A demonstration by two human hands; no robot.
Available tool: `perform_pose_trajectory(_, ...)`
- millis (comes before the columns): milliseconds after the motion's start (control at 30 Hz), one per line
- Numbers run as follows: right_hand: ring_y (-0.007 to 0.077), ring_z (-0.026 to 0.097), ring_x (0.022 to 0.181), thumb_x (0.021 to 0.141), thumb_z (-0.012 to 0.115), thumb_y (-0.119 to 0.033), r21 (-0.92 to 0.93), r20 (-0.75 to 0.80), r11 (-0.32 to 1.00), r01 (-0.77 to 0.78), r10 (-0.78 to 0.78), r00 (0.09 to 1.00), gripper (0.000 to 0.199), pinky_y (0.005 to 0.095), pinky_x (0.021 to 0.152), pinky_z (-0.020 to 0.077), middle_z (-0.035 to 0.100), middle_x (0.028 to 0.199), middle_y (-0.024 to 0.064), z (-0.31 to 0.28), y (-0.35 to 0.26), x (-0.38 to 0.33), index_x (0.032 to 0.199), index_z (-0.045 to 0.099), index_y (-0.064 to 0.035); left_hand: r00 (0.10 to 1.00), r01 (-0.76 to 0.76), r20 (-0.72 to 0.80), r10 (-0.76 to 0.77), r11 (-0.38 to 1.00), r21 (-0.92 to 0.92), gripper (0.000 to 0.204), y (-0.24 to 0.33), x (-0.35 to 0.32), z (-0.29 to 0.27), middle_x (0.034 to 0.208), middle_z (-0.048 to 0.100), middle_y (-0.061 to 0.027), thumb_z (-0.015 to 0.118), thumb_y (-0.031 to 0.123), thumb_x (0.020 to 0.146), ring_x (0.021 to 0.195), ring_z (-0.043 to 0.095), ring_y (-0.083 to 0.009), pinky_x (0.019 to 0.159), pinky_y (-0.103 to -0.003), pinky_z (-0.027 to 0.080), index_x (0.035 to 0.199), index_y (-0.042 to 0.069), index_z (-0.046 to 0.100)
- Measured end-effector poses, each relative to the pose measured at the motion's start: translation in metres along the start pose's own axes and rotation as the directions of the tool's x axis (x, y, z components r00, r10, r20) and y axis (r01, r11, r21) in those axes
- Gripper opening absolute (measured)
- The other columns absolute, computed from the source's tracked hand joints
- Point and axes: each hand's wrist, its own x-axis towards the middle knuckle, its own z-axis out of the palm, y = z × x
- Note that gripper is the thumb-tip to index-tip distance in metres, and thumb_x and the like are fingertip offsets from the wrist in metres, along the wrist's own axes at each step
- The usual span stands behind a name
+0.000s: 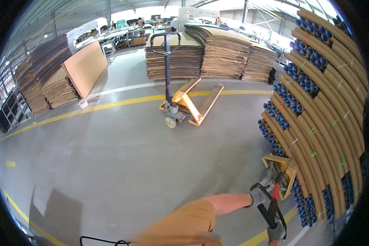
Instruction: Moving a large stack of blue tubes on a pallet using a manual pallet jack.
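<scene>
Grips black loop handle (pixel 269 215) at lower right, clamped at far end with gloved left hand (pixel 256 199), at near end with gloved right hand (pixel 276 232). Adjoins yellow pallet truck (pixel 290 174), just beside stacked blue-ended brown tubes (pixel 315 135). See second pallet truck (pixel 186 101) ahead on gray floor (pixel 131 160).

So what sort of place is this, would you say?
Likely a factory or warehouse floor, going by the stacked flat cardboard, the pallet jack standing mid-floor and the tall pile of brown tubes.

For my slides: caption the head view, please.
Gloved left hand and right hand grip a black pallet-jack handle near blue-ended brown tubes; another pallet jack stands ahead.
</scene>
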Motion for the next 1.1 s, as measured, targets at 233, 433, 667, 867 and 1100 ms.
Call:
perform_pose_trajectory(233,0.0330,0.060,0.071,0.063,0.067,-0.031,-0.054,0.114,0.997,-0.063,0.069,0.991,0.034,0.0396,0.063,0.0455,0.062,0.075,0.0152,-0.011,-0.004,-0.070,0.088,0.059,-0.0101,0.955,0.149,-0.276,-0.111,0.981,0.122,0.023,0.030,-0.025,0.023,0.087,0.064,-0.0118,0.066,0.022,0.063,0.085,0.060,-0.0318,0.071,-0.043,0.048,0.083,0.011,0.064)
perform_pose_trajectory(433,0.0341,0.059,0.067,0.059,0.067,-0.023,-0.046,0.004,0.993,-0.105,0.105,0.994,0.021,0.0412,0.060,0.0457,0.060,0.065,0.0148,-0.024,-0.030,-0.146,0.070,0.059,-0.0079,0.878,0.225,-0.464,-0.118,0.957,0.181,0.028,0.054,-0.095,0.015,0.091,0.064,-0.0118,0.067,0.024,0.064,0.086,0.060,-0.0316,0.073,-0.043,0.047,0.088,0.011,0.063)
perform_pose_trajectory(667,0.0346,0.061,0.077,0.062,0.066,-0.028,-0.072,0.002,0.996,-0.049,0.049,0.999,0.023,0.0423,0.066,0.0471,0.063,0.076,0.0153,-0.025,-0.097,-0.165,0.078,0.062,-0.0111,0.992,-0.036,0.125,0.028,0.998,0.058,0.039,0.047,-0.183,-0.043,0.100,0.063,-0.0095,0.062,0.038,0.071,0.095,0.059,-0.0291,0.081,-0.046,0.044,0.102,0.015,0.059)
perform_pose_trajectory(867,0.0334,0.062,0.078,0.065,0.064,-0.032,-0.055,0.113,0.991,-0.120,0.126,0.986,0.026,0.0425,0.066,0.0480,0.064,0.076,0.0157,-0.045,-0.123,-0.228,0.078,0.061,-0.0100,0.944,-0.023,0.329,0.028,1.000,-0.019,0.041,0.057,-0.220,-0.024,0.101,0.062,-0.0113,0.058,0.043,0.075,0.096,0.059,-0.0286,0.081,-0.047,0.044,0.104,0.015,0.059)
perform_pose_trajectory(1100,0.0270,0.065,0.081,0.070,0.055,-0.022,-0.133,0.355,0.984,-0.121,0.161,0.921,0.023,0.0412,0.070,0.0500,0.067,0.087,0.0120,-0.051,-0.213,-0.202,0.085,0.069,-0.0124,0.970,-0.039,0.223,0.094,0.970,-0.239,0.031,-0.027,-0.267,-0.037,0.078,0.062,-0.0166,0.060,0.035,0.073,0.081,0.060,-0.0339,0.068,-0.044,0.045,0.088,0.008,0.062)
